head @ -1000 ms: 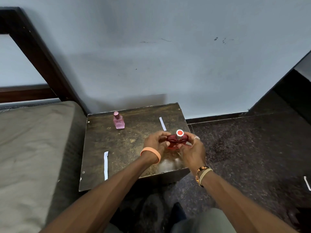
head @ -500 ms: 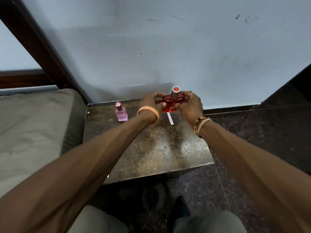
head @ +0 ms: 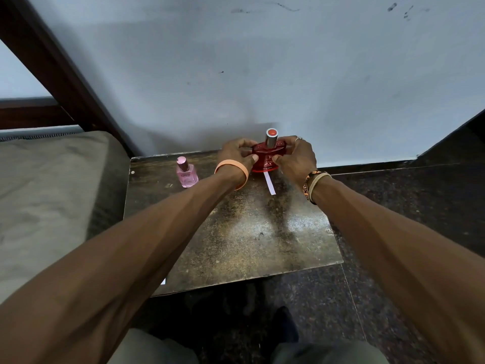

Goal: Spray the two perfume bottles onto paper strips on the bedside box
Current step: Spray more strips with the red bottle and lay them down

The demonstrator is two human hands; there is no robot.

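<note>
Holding red bottle [head: 267, 158] w/ both hands, left hand [head: 236, 156] & right hand [head: 296, 158] pinching its sides, far edge of box [head: 262, 237], over paper strip [head: 269, 183]. Pink bottle [head: 186, 173] stands left. Risk, we judge: nozzle off-aim, mist misses strip; bottle tips.

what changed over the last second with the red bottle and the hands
Both hands, left hand and right hand, carried the red perfume bottle away from the box's near edge to its far side by the wall, above the far end of a paper strip. Both kept their grip throughout. The pink bottle stayed standing on the bedside box.
</note>
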